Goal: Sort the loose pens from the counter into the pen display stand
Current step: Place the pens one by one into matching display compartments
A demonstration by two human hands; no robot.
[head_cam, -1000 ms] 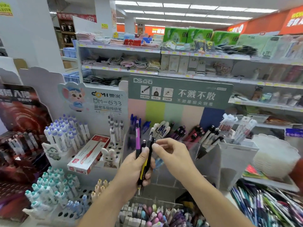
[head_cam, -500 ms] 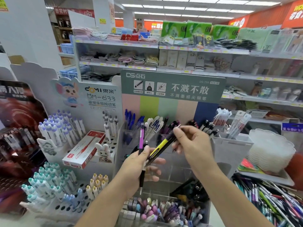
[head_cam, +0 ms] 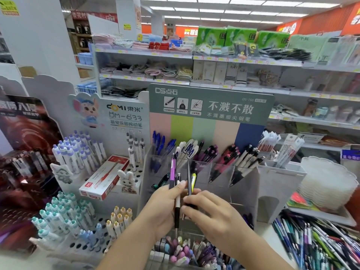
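Sorting pens at stand [head_cam: 243,184]

Left hand [head_cam: 163,209] grips purple pen [head_cam: 172,170] and white pen [head_cam: 177,199]; right hand [head_cam: 212,213] pinches yellow pen [head_cam: 193,180]. Risk: crowded grip, one could slip.

We see two bare forearms; no sleeve, watch or ring shows. The left hand [head_cam: 161,207] and right hand [head_cam: 212,217] wear no gloves; fingers [head_cam: 191,201] are bare with short nails.

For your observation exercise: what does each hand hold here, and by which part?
The left hand grips a purple pen and a white pen around their lower barrels. The right hand pinches the yellow-and-black pen near its lower end.
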